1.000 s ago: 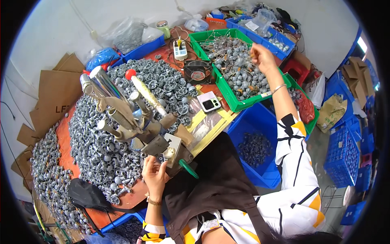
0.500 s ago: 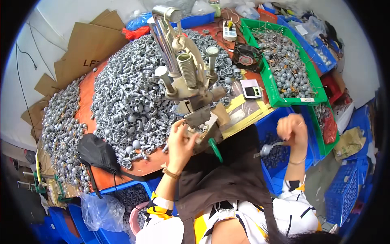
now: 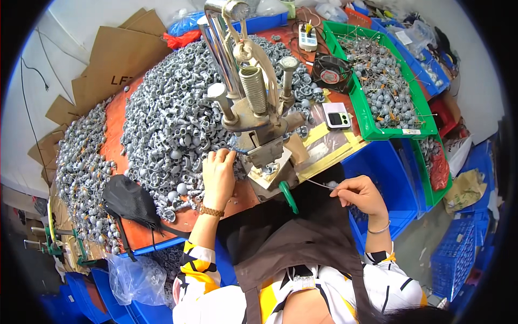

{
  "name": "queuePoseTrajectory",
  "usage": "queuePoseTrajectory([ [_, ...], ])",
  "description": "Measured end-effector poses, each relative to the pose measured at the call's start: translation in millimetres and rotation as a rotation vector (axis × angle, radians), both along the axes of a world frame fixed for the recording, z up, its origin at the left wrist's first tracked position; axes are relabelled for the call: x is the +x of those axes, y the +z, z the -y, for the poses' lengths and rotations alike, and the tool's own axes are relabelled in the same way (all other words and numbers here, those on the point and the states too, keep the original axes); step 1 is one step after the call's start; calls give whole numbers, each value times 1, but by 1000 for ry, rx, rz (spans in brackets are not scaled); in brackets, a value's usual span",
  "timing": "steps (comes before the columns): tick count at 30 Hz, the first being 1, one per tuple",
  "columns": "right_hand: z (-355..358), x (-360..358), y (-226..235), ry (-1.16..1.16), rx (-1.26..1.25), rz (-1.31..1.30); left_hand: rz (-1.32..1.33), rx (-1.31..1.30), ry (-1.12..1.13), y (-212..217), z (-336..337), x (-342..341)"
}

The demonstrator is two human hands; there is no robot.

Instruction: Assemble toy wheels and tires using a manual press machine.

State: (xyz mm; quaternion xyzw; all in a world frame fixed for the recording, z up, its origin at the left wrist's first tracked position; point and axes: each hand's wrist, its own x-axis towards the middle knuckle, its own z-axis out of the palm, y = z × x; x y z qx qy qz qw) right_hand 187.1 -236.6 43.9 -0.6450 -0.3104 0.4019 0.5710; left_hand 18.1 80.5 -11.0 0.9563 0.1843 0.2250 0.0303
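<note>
My left hand (image 3: pixel 218 175) is at the near edge of a big heap of grey plastic fittings (image 3: pixel 167 108), fingers apart with the tips against the pieces. Nothing shows held in it. Thumb and fingers of my right hand (image 3: pixel 360 195) pinch a thin metal rod with a grey ball (image 3: pixel 331 184) near the fingertips. The rod points left over my dark apron. Between the hands stands a metal bench press (image 3: pixel 253 102) with a coil spring. Under its head is a pale block (image 3: pixel 272 171) with grey bits on it, and a green handle (image 3: pixel 288 197) sticks out below.
A green tray (image 3: pixel 369 129) of rods with grey balls stands at the right, by a small fan (image 3: pixel 330 73) and a phone (image 3: pixel 336 116). A blue bin (image 3: pixel 386 173) is below. At the left lie a black bag (image 3: pixel 129 202) and another heap of ball pieces (image 3: pixel 81 162).
My left hand has moved left from the press to the heap. My right hand has come left and lower, holding the rod with its ball nearer the press.
</note>
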Motion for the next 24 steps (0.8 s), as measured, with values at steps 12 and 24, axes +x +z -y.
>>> queuePoseTrajectory([
  [12,-36,-23,-20,68,-3,262,429,-681,120,1,14,-12],
  [24,-96,-65,-18,-136,266,728,882,-2016,-34,-2,63,-26],
])
